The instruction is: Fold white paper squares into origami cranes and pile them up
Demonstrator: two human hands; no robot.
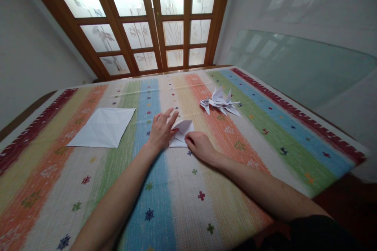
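A small piece of folded white paper (185, 126) lies on the tablecloth between my hands, with creases and a raised flap. At its left side, my left hand (161, 127) has its fingers apart, and its thumb reaches toward the flap. My right hand (202, 147) is closed, its thumb and curled forefinger pinching the paper's right edge. The fingertips of the right hand are partly hidden. To the left lies a flat sheet of white paper (103, 127) with faint crease lines. Several folded white paper cranes (220, 102) sit in a cluster farther back on the right.
A striped, patterned tablecloth (188, 211) covers the table. Behind the table stand wooden doors (154, 43) with frosted panes. A glass panel (294, 66) leans along the right wall. The table's right edge runs diagonally toward me.
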